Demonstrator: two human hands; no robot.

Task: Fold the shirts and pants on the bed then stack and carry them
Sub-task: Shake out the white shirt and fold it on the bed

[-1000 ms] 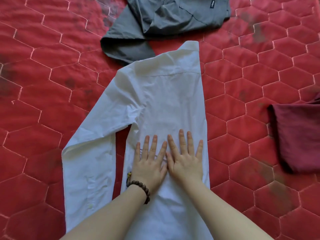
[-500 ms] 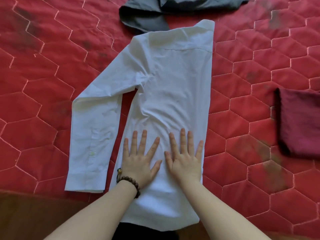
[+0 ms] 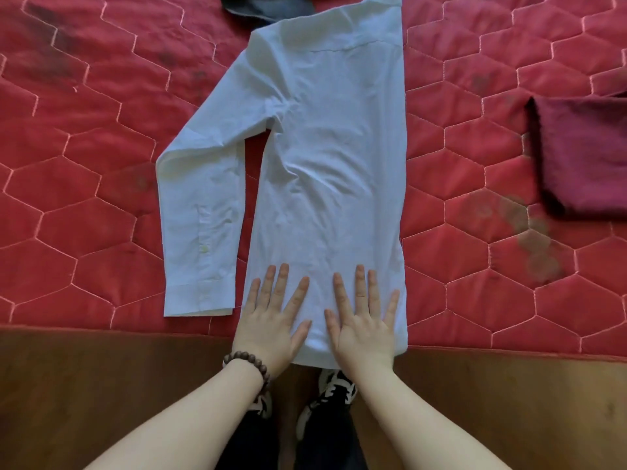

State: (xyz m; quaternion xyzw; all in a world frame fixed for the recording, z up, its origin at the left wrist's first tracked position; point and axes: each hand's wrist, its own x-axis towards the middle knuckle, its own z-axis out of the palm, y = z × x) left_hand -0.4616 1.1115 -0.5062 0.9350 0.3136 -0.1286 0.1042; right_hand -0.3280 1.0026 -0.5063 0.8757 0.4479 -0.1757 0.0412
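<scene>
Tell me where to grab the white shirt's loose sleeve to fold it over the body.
Pinch the sleeve at its cuff with the left hand, coming from the shirt's outer left. The cuff lies flat and free beside the white shirt, nearest that hand, so it probably lifts cleanly.

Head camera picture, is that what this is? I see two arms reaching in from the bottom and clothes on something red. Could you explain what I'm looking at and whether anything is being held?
Yes. There is no machine here: a person wears a camera on the head, so you look down along their own arms. The left hand, with a bead bracelet at the wrist, and the right hand lie flat with fingers spread on the hem end of a white long-sleeved shirt. They press it; nothing is gripped. The shirt lies on a red quilted bed cover, one sleeve bent down beside its body. To the right lies a folded maroon garment; a grey garment peeks in at the top. Below the bed edge you see a wooden floor and the person's shoes.
</scene>
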